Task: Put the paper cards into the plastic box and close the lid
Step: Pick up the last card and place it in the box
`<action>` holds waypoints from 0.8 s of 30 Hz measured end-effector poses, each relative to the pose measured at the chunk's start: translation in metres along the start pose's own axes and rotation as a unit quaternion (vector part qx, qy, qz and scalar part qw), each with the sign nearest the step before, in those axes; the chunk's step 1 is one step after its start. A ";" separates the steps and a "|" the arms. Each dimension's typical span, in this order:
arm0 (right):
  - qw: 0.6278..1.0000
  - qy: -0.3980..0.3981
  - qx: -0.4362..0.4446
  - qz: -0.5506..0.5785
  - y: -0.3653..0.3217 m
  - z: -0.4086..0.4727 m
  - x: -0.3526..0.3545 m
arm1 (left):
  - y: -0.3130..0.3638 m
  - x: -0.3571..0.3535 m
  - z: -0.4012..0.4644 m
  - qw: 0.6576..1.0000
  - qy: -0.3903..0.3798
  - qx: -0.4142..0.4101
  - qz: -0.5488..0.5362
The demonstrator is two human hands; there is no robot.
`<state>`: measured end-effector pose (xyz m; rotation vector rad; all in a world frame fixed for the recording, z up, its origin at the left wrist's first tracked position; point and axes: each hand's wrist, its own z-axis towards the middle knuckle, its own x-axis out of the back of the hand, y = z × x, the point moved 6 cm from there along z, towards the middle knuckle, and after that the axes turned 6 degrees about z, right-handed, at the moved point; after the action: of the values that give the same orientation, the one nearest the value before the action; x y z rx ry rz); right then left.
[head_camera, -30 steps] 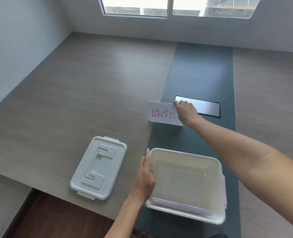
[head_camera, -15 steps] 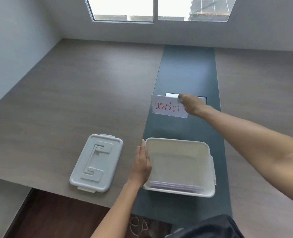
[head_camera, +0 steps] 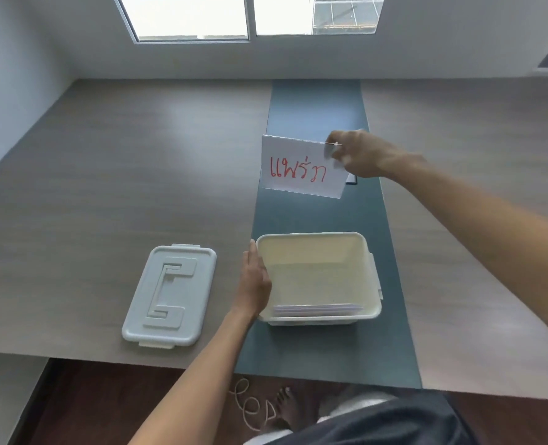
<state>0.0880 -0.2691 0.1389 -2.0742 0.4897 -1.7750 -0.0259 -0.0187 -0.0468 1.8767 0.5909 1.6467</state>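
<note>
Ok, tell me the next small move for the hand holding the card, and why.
Probably bring the right hand toward you and lower its card into the open box. The card is pinched by its corner, held above the table beyond the box; other cards already lie inside, the left hand rests against the box's side, and the lid lies off beside it.

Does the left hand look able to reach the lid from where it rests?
Probably yes: the left hand rests against the box, and the lid lies beside it with bare table between.
</note>
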 end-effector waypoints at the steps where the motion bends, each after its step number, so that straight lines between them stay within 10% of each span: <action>1: 1.000 -0.005 0.000 0.011 -0.003 -0.009 0.003 | 0.000 0.000 0.000 1.000 -0.002 -0.001 0.001; 24: 0.978 -0.201 -0.050 0.042 0.053 -0.130 -0.112 | -0.007 -0.001 0.003 0.993 -0.040 0.024 -0.109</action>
<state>-0.0584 -0.2676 0.0354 -2.3617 0.5444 -1.2588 -0.0226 -0.0149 -0.0528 1.8308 0.7795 1.4230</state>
